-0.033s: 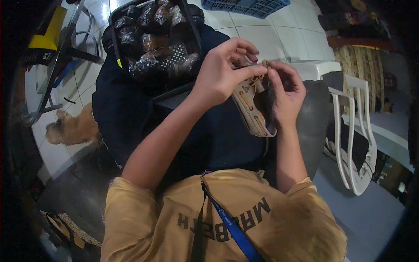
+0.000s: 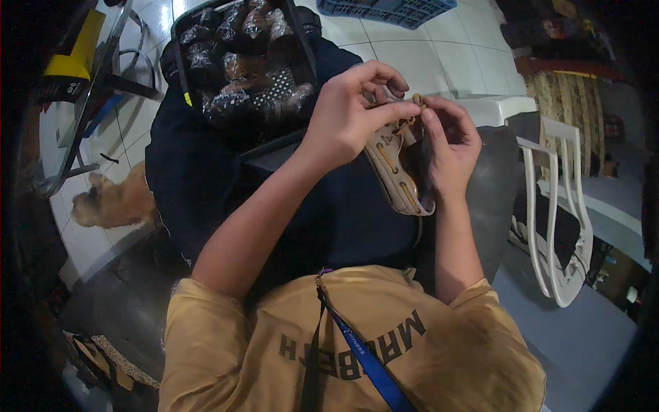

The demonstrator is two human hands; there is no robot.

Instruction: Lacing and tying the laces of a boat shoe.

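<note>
A beige boat shoe [image 2: 392, 165] with tan lacing threaded along its side rests over my lap, heel toward me. Above its front, a knotted or looped tan shoelace [image 2: 419, 101] is pinched between the thumb and fingers of both hands. My left hand [image 2: 350, 110] comes over from the left with its fingers curled, hiding much of the shoe's toe. On the other side, my right hand [image 2: 449, 141] holds the lace between thumb and forefinger, its palm beside the shoe's opening.
A black tray [image 2: 180, 65] holding several plastic-wrapped bundles sits beyond my left forearm. A tan dog [image 2: 123, 199] lies on the tiled floor at left, near a metal-framed table [image 2: 103, 82]. White plastic chair [image 2: 576, 206] stands right; a blue crate [image 2: 391, 10] lies far ahead.
</note>
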